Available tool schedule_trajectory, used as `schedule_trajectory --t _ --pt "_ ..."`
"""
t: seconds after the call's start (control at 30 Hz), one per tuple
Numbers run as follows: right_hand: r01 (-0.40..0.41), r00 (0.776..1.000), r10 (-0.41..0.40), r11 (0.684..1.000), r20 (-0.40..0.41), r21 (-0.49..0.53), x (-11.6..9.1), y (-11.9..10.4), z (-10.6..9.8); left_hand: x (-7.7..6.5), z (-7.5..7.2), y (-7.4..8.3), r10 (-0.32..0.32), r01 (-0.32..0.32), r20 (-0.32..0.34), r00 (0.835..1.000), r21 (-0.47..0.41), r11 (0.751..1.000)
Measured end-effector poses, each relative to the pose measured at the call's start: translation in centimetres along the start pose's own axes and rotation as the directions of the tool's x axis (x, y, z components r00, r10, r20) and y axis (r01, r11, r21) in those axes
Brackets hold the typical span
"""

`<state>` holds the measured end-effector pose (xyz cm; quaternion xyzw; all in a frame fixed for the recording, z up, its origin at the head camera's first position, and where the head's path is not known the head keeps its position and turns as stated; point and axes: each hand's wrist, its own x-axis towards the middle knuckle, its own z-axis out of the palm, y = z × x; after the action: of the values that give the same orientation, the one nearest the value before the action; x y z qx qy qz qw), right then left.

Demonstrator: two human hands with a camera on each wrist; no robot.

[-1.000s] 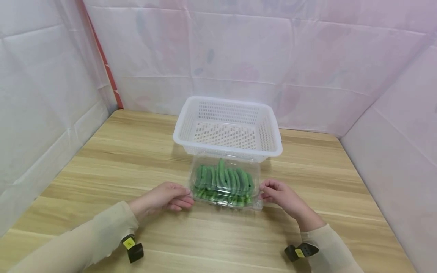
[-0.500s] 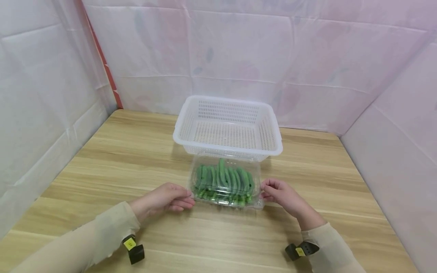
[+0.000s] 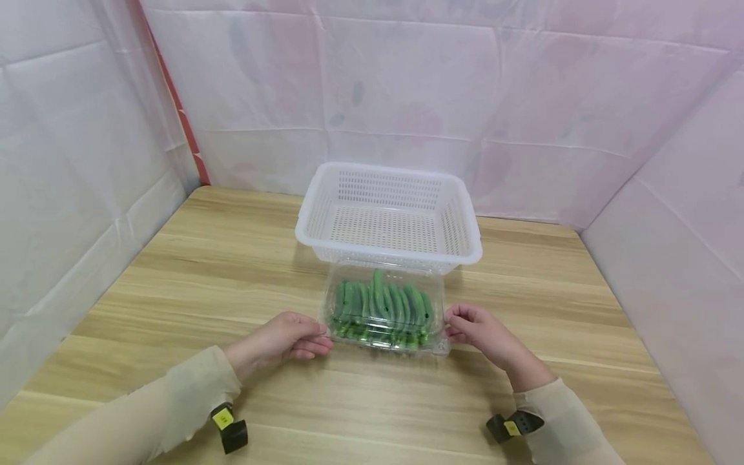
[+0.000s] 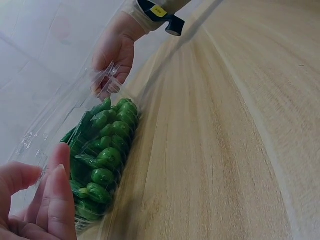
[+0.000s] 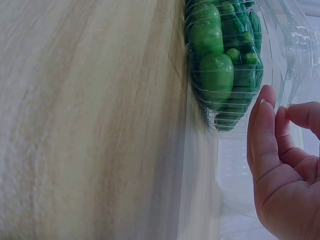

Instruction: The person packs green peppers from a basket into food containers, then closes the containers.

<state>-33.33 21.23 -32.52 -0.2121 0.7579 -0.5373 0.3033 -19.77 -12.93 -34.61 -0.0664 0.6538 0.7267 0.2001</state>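
A clear plastic clamshell box (image 3: 383, 349) lies on the table, packed with a row of long green peppers (image 3: 383, 307) that show through its lid. At the box's near left corner, my left hand (image 3: 287, 337) pinches the rim between thumb and fingers. My right hand (image 3: 482, 332) pinches the rim at the near right corner. In the left wrist view the peppers' rounded ends (image 4: 110, 157) face the near side, and the right hand (image 4: 114, 57) grips the far end. The right wrist view has the thumb and fingers (image 5: 265, 130) meeting at the clear rim.
Directly behind the box stands a white perforated basket (image 3: 308, 245) with nothing in it. The wooden table (image 3: 372, 413) is bounded by pale cloth walls (image 3: 407, 77) at the back and both sides. Each wrist wears a strapped black camera (image 3: 234, 436).
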Motion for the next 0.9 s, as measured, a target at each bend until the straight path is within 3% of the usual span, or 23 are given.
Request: schedule_trajectory --t 0.9 --pt "-0.003 1.000 0.003 1.000 -0.012 -0.013 0.15 0.62 -0.16 -0.06 0.53 -0.31 0.016 -0.015 -0.050 0.999 0.024 1.000"
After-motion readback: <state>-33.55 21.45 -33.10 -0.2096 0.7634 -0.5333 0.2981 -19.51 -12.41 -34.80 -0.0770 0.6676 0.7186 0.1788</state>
